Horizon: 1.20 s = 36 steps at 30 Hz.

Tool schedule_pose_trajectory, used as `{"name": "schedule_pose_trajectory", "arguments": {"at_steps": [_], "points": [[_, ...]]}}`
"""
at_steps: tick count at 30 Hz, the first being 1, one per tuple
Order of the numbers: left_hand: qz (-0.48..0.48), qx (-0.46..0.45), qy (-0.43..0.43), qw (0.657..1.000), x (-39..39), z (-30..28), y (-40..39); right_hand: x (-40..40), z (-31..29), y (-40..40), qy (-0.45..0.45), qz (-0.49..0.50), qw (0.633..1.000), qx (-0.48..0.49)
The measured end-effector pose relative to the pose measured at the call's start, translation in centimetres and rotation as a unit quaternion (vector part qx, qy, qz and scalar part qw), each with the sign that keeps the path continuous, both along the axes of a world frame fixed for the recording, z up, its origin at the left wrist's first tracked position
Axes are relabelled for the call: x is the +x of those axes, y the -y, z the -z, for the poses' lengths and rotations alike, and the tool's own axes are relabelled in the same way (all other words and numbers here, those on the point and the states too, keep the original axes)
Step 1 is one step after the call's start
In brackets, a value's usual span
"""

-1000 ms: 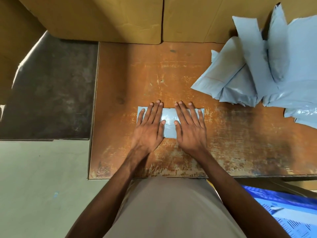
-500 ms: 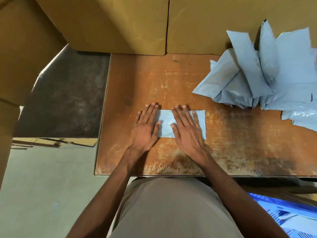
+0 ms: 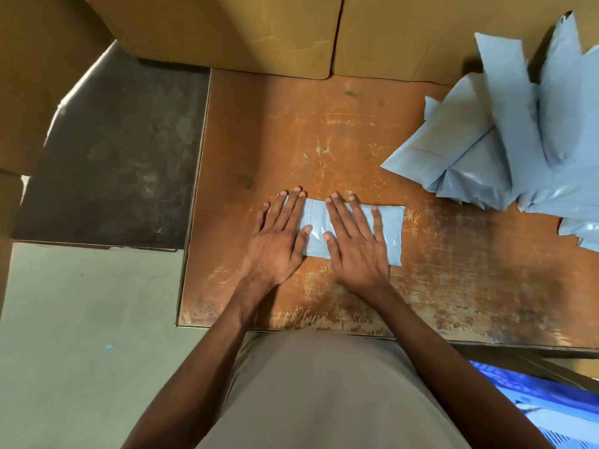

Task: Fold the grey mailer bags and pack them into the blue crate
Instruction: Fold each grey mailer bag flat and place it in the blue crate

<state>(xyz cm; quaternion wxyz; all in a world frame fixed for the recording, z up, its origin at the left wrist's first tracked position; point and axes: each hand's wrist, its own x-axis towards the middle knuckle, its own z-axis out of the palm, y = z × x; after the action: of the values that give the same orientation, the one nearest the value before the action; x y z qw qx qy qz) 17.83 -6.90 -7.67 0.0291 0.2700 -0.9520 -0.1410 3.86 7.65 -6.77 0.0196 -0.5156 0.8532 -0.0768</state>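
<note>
The small folded grey plastic mailer bag [image 3: 356,233] lies flat on the worn brown wooden worktop [image 3: 324,131]. It has been folded shorter from the left since a second ago. It is pressed down by the left hand [image 3: 277,236] and right hand [image 3: 355,241], each grip wide and flat. Packing probably comes next.

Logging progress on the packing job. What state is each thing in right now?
Folded mailer bag: flat on the table, pressed under both hands.
Left hand: open, fingers straight.
Right hand: open, fingers spread.
Pile of mailer bags: unfolded, heaped.
Blue crate: only a corner visible.
</note>
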Motion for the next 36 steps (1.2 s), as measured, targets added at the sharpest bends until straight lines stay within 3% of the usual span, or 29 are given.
{"name": "schedule_pose_trajectory", "arguments": {"at_steps": [14, 20, 23, 28, 36], "points": [[-0.001, 0.027, -0.007, 1.0, 0.0, -0.2, 0.0, -0.1, 0.2, -0.1, -0.01, -0.014, 1.0, -0.017], [0.0, 0.046, -0.019, 0.999, 0.2, -0.5, 0.0, -0.5, -0.1, -1.7, 0.109, 0.035, 0.984, -0.134], [-0.003, 0.045, -0.041, 0.998, -0.5, -1.4, -0.6, -1.7, -0.3, -3.2, 0.07, 0.076, 0.988, -0.114], [0.041, 0.098, -0.08, 0.991, -2.8, -1.3, -2.8, -2.7, 0.6, -4.0, 0.106, 0.102, 0.984, -0.1], [0.04, 0.055, -0.068, 0.995, -3.1, 0.0, -3.3, -2.4, 0.8, -3.9, 0.091, 0.106, 0.986, -0.093]]}}
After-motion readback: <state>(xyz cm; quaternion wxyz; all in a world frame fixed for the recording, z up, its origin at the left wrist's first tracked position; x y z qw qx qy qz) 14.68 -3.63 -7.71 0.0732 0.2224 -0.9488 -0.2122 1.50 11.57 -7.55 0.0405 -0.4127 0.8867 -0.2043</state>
